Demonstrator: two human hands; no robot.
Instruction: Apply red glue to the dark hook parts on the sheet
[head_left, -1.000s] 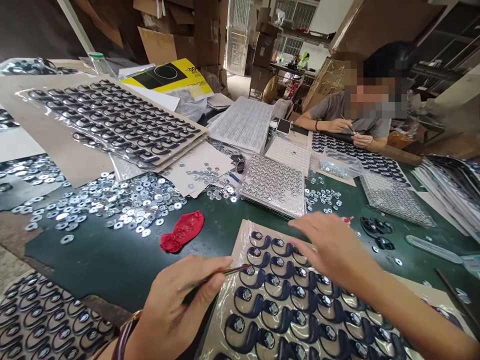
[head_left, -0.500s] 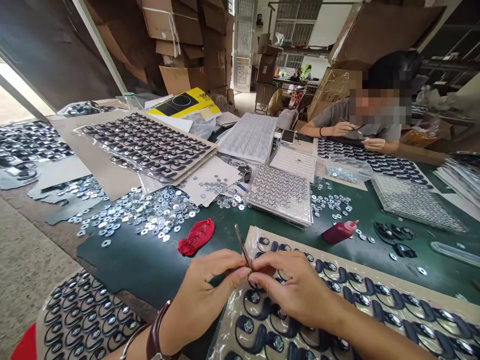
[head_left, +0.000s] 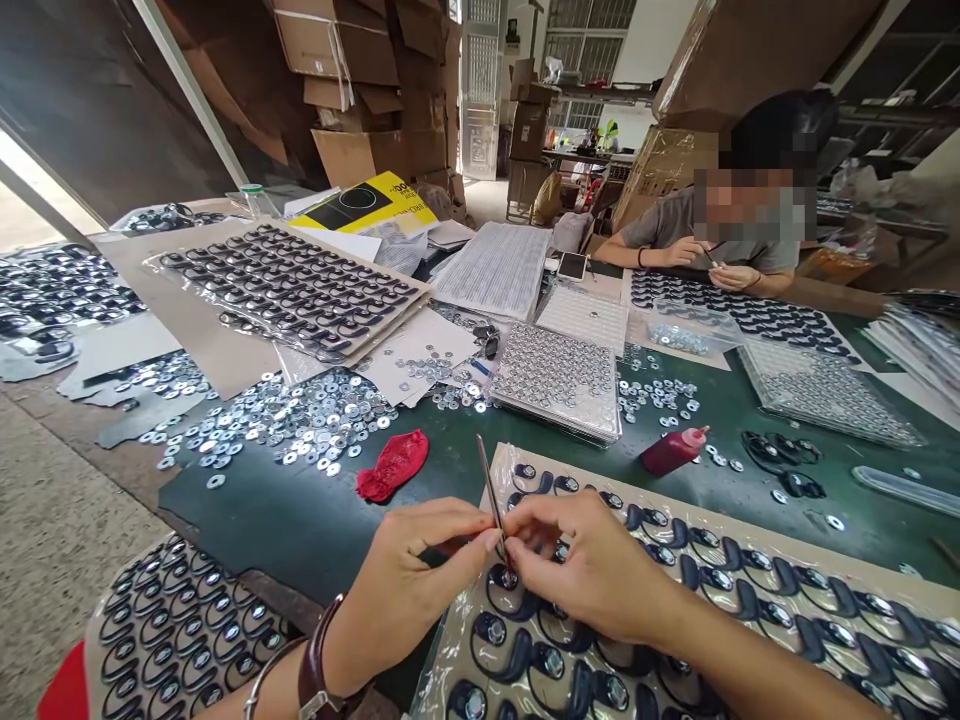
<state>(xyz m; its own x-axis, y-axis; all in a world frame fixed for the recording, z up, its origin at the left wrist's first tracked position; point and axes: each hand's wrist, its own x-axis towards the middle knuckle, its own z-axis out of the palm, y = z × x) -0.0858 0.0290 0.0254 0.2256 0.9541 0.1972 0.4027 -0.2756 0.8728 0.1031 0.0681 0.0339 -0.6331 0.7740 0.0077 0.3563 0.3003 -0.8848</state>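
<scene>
My left hand [head_left: 431, 585] and my right hand [head_left: 581, 560] meet at their fingertips over the near left corner of a plastic-covered card sheet [head_left: 517, 465]. Slim metal tweezers [head_left: 489, 480] slant between them, pinched by my right thumb and index finger. The lower end reaches down by a round metal piece [head_left: 501, 577] in one of the dark curved parts [head_left: 517, 655]. My left thumb and index finger are pressed together against the tweezers; whatever they may pinch is too small to make out.
A red cloth piece [head_left: 394, 465] and a red squeeze bottle [head_left: 673, 450] lie beyond my hands. Loose washers [head_left: 300, 420] spread at left, near a stack of filled sheets [head_left: 559, 375]. Another loaded sheet [head_left: 187, 640] sits low at left. A co-worker [head_left: 675, 230] works across the table.
The tweezers' lower end now shows below my fingertips, by a round metal piece. Both hands stay together in nearly the same place. The view has shifted slightly.
</scene>
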